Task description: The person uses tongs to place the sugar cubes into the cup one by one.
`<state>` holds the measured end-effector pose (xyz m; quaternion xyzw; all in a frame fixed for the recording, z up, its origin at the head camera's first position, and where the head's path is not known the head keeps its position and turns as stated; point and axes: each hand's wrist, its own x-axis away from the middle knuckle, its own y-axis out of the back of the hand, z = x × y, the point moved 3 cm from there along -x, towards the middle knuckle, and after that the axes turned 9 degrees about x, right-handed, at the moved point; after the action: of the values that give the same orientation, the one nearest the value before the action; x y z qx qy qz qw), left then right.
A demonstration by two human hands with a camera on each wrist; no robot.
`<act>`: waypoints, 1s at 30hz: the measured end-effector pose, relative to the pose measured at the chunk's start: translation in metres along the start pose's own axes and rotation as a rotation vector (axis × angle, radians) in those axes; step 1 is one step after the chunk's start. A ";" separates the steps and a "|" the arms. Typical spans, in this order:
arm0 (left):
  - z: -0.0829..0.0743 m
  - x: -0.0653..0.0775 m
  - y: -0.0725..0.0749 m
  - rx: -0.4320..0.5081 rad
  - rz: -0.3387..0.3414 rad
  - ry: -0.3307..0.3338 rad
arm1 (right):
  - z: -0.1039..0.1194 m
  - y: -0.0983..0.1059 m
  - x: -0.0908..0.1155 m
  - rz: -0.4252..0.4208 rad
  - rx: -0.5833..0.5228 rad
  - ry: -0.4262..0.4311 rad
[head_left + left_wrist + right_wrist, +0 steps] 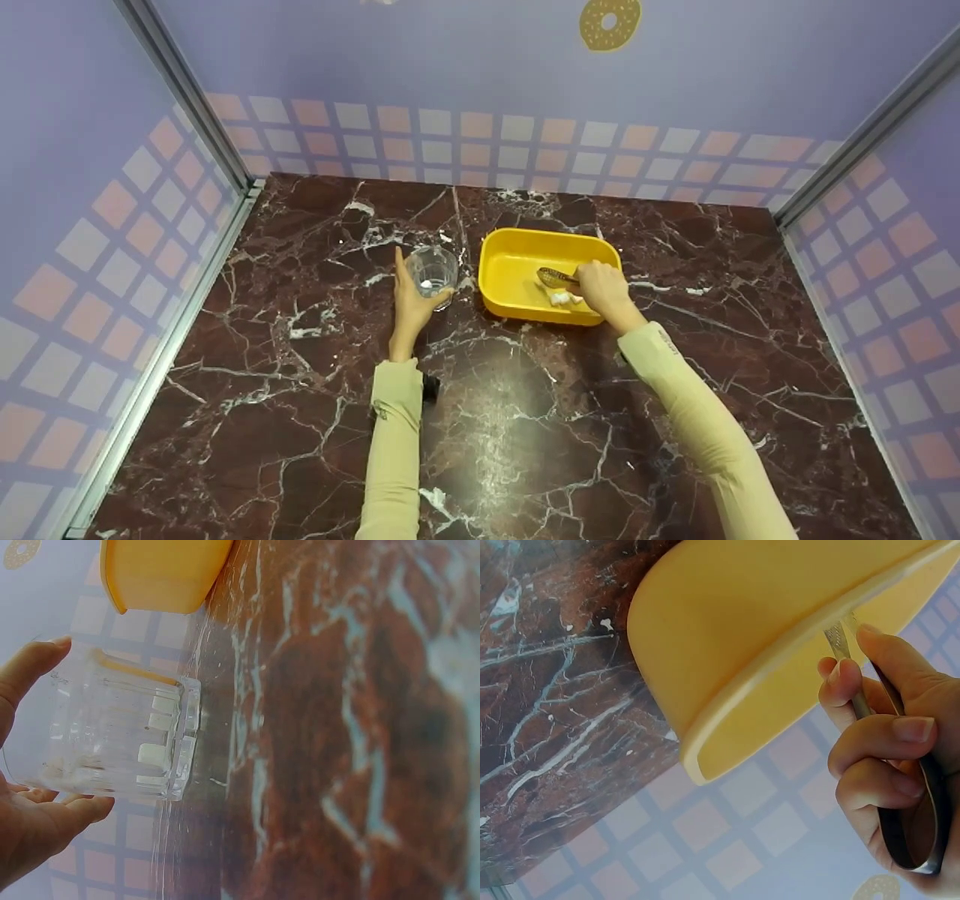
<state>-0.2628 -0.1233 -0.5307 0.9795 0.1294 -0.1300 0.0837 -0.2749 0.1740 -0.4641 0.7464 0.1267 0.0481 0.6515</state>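
Observation:
My left hand [415,304] holds a clear glass cup [442,266] upright on the table, thumb on one side and fingers on the other. In the left wrist view, the thumb and fingers [82,814] flank the cup [112,735]. Seen from above, a small white piece [427,284] shows within the cup's outline. My right hand [604,291] grips metal tongs [555,277] with a perforated head over a yellow basin [517,238]. White pieces [562,298] lie in the basin below the tongs. In the right wrist view, fingers wrap the tongs' bent handle [930,840]; the tips are partly hidden.
The dark red marble tabletop [300,420] has white veins. The basin stands right of the cup, with a narrow gap between them. Purple panels [450,52] with pink and white squares enclose the back and sides, joined by metal posts [187,97].

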 end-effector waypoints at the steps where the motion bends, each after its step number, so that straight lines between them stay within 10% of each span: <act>1: 0.000 0.000 0.000 0.000 -0.005 -0.006 | 0.000 0.002 0.000 -0.002 0.001 0.000; 30: 0.000 0.000 0.001 0.012 -0.010 -0.048 | 0.017 0.059 -0.010 -0.013 -0.051 0.019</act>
<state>-0.2631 -0.1238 -0.5305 0.9759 0.1314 -0.1547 0.0801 -0.2729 0.1486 -0.4078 0.7282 0.1364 0.0538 0.6694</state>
